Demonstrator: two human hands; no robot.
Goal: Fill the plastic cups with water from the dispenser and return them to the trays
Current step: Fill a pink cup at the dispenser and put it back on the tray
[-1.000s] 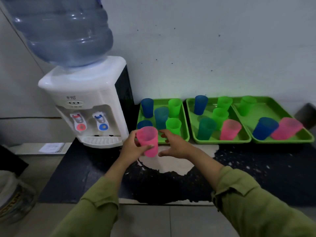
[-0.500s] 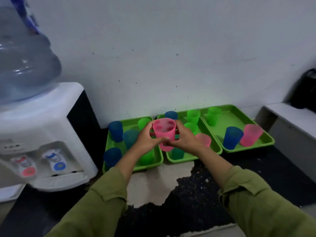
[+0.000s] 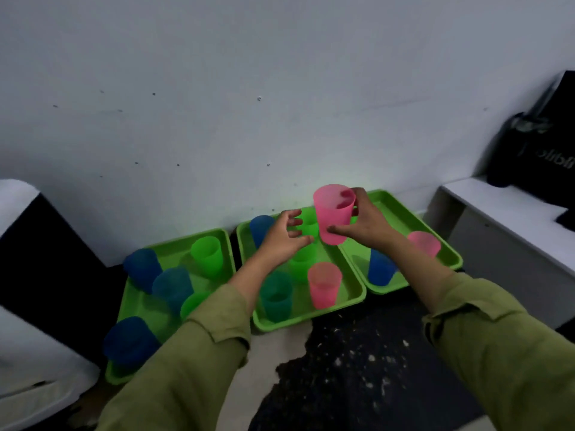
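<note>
My right hand (image 3: 365, 223) grips a pink cup (image 3: 332, 214) upright, above the gap between the middle tray (image 3: 306, 320) and the right tray (image 3: 448, 253). My left hand (image 3: 284, 241) hovers just left of the cup with fingers spread, holding nothing. The middle green tray carries a blue, a teal, a pink (image 3: 323, 284) and two green cups. The left tray (image 3: 137, 293) holds several blue and green cups. On the right tray stand a blue cup (image 3: 379, 269) and a pink cup (image 3: 424, 242). The white dispenser (image 3: 18, 275) shows only at the left edge.
A white wall rises right behind the trays. A low white shelf (image 3: 504, 219) with a black bag (image 3: 538, 144) on it stands to the right. The black mat (image 3: 357, 368) under the trays has a worn pale patch in front.
The pink cup passed from my left hand to my right hand and moved right, from near the dispenser over to the trays. My left hand let go. The view swung right.
</note>
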